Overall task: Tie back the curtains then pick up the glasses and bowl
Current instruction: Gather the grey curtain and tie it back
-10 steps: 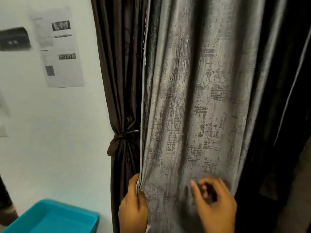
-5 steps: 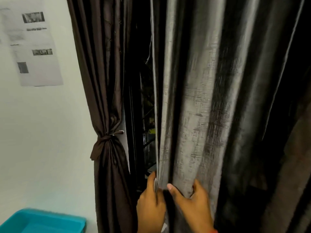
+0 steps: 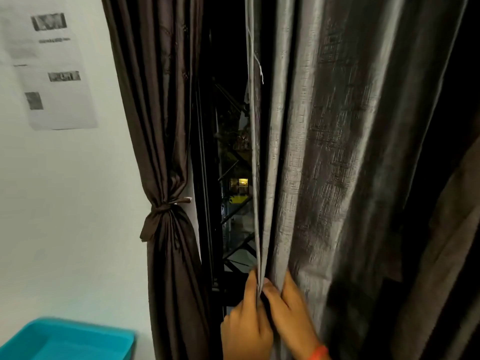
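Both grips clamp grey curtain (image 3: 324, 152) edge: left hand (image 3: 246, 326), right hand (image 3: 293, 310) | window gap leftward

We see two curtains. The dark brown curtain (image 3: 158, 126) hangs on the left beside the wall, already gathered and cinched at mid-height by a matching tie (image 3: 162, 207) knotted round it. The grey textured curtain (image 3: 324, 152) hangs on the right in loose vertical folds, untied, its left edge bunched together near the bottom.

The grey curtain (image 3: 324, 152) is woven, faintly shiny cloth; the brown curtain (image 3: 161, 126) is smooth and satiny.
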